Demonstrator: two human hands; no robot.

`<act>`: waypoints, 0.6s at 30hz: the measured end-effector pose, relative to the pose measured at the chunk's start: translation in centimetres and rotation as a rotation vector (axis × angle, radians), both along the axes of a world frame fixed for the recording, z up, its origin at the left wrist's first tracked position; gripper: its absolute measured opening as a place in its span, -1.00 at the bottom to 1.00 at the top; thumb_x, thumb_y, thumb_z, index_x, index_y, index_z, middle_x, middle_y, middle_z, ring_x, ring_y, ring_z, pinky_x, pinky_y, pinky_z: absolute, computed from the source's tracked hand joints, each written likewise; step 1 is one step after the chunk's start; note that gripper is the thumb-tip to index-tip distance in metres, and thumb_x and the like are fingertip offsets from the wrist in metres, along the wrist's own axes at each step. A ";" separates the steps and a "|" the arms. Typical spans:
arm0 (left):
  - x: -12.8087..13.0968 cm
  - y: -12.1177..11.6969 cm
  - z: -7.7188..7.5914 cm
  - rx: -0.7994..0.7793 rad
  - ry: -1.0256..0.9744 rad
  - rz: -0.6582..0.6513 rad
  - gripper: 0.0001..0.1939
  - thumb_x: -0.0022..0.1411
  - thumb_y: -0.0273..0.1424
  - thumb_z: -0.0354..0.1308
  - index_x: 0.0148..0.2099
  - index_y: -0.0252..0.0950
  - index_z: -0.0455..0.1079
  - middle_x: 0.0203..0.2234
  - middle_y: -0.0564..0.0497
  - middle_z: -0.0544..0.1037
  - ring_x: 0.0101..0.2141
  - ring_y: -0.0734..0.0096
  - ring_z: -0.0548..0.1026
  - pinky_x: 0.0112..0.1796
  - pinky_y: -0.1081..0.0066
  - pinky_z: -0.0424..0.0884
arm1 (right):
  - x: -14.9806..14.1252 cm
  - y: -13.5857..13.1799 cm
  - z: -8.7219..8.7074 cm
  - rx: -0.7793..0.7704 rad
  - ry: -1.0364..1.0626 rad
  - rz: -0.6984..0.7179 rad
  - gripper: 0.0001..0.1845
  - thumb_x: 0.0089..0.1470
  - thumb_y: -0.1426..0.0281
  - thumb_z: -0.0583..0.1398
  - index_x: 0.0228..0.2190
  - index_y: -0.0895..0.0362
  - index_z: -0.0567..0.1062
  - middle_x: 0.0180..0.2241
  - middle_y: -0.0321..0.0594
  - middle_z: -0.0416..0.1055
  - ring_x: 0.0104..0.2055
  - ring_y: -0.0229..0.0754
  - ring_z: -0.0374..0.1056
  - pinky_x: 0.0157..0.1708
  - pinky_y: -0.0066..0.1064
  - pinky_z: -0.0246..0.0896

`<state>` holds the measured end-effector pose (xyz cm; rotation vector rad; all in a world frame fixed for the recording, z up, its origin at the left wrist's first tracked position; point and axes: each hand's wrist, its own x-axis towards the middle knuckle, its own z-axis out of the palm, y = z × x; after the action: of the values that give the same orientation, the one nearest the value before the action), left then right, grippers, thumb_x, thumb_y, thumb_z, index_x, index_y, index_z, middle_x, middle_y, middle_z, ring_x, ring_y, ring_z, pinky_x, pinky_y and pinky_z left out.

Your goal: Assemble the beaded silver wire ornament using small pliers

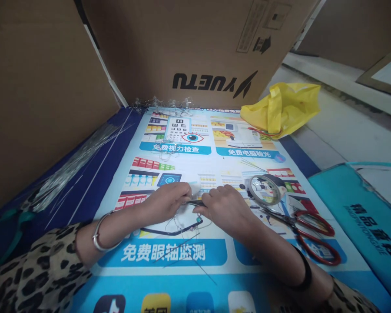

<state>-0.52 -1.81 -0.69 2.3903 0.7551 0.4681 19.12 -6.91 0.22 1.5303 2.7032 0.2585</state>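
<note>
Head cam, my read: left hand (164, 202) and right hand (226, 208) are facing each other mid-frame, just below center. Right is gripping a dark pointed tool (196, 203), likely plier or tweezer tips; its body is hiding inside the fist. Tool's long axis is running roughly level across the frame, tip pointing frame-left, right at the left fingertips. Left is holding a closed pinch at that tip. I can't tell exactly what it's pinching; the wire is too fine.

Wire piece with a teal bead (199, 220) is hanging just below the gap between the hands, bead sitting nearer the right fingers. Its wire is trailing down and frame-left, under the left hand.

Around it: loose wires (195, 252) are lying below the hands on the printed poster (218, 274). Red-handled scissors (313, 234) are lying right of center, blades angling toward the right wrist. Clear tape roll (265, 190) is sitting just above the blades; these two are crowding the right side. Wire bundle (74, 169) is spreading along the left edge, well apart. Yellow bag (289, 108) is slumping upper right; YUETU carton (169, 39) is walling off the top.
</note>
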 end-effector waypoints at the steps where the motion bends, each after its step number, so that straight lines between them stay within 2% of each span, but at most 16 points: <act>1: 0.0 0.1 -0.1 -0.006 -0.008 0.007 -0.86 0.28 -0.45 -0.13 -0.32 -0.28 0.22 -0.46 0.07 0.37 -0.43 0.46 0.32 -0.41 0.48 0.20 | 0.1 0.0 0.0 0.011 0.000 -0.002 -0.56 0.09 0.04 0.04 -0.51 0.15 0.40 -0.55 -0.18 0.39 -0.46 -0.20 0.25 -0.45 -0.36 -0.24; 8: -0.4 0.5 -0.4 -0.056 -0.044 0.008 -0.87 0.23 -0.53 -0.09 -0.32 -0.27 0.25 -0.45 0.09 0.40 -0.43 0.50 0.33 -0.40 0.49 0.20 | 0.4 -0.2 0.1 0.033 -0.004 -0.007 -0.58 0.09 0.06 0.05 -0.48 0.15 0.42 -0.50 -0.17 0.39 -0.41 -0.15 0.25 -0.41 -0.34 -0.21; 18: -0.3 0.4 -0.2 0.011 -0.074 -0.017 -0.85 0.23 -0.54 -0.10 -0.34 -0.28 0.25 -0.45 0.08 0.40 -0.42 0.49 0.34 -0.39 0.48 0.23 | 0.2 -0.6 0.6 0.030 -0.005 -0.034 -0.62 0.08 0.09 0.07 -0.48 0.15 0.42 -0.51 -0.17 0.38 -0.40 -0.15 0.24 -0.40 -0.34 -0.20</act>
<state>-0.78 -1.38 -0.87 2.3737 0.7007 0.5522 19.37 -7.54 0.79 1.5802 2.6791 0.3034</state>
